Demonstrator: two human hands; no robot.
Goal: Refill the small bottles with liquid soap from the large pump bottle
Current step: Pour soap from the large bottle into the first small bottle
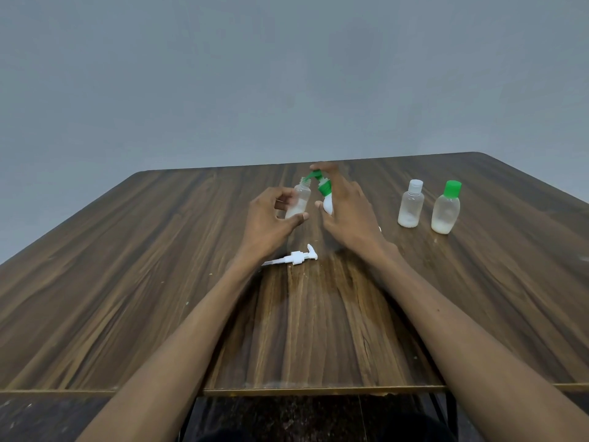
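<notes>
A small clear bottle without a cap stands near the table's far middle, and my left hand grips it by the side. Right beside it is the white pump bottle with a green pump head, its nozzle over the small bottle's mouth. My right hand lies over that pump bottle, a finger on top of the pump and the thumb against the body. White liquid fills the bottom of the small bottle.
Two more small bottles stand at the right, one with a white cap and one with a green cap. A loose white pump head lies on the wooden table in front of my hands.
</notes>
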